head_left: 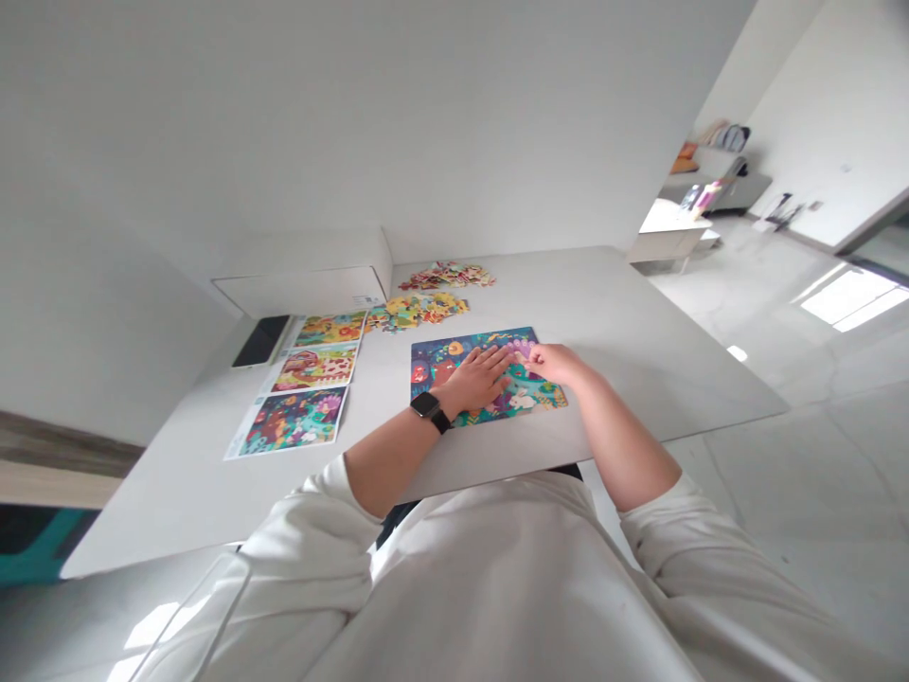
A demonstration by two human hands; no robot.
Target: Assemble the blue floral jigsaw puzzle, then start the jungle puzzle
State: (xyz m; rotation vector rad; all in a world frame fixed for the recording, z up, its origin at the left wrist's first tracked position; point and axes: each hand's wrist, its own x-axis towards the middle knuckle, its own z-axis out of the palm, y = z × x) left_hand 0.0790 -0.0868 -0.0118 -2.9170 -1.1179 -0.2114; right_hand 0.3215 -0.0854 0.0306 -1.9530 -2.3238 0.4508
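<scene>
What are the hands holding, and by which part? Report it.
The left hand lies flat on the jigsaw puzzle, holding nothing. The right hand has its fingertips on the puzzle; whether they pinch a piece cannot be told.

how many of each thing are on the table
picture sheets: 3
piles of loose puzzle pieces: 2
puzzle: 1
phone: 1
white box: 1
total: 8
</scene>
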